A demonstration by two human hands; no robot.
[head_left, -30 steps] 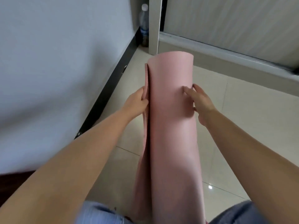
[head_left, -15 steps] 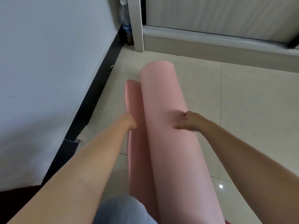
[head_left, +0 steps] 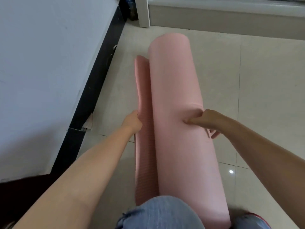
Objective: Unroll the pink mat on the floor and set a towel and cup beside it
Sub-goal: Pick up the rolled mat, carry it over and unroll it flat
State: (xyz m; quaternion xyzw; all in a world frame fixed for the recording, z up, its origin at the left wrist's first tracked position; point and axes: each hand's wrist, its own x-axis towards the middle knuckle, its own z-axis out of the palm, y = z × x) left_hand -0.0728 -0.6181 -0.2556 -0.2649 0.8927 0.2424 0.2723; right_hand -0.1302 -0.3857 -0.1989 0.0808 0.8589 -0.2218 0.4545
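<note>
The pink mat (head_left: 176,100) lies lengthwise in front of me on the tiled floor, still mostly a thick roll. A narrow ribbed strip of it has come free along the roll's left side. My left hand (head_left: 132,121) pinches the outer edge of that loose strip. My right hand (head_left: 203,120) grips the roll from the right, fingers pressed into its soft surface and denting it. No towel and no cup are in view.
A white wall (head_left: 41,71) with a black skirting board (head_left: 92,90) runs close along the left. A white door post (head_left: 142,12) and a grey threshold step cross the far end. My denim-clad knee (head_left: 158,214) is at the bottom. Beige tiles (head_left: 264,96) extend to the right.
The roll has come down from an upright hold to lying low over the floor. Its free edge has opened out to the left, and my view has tilted further downward.
</note>
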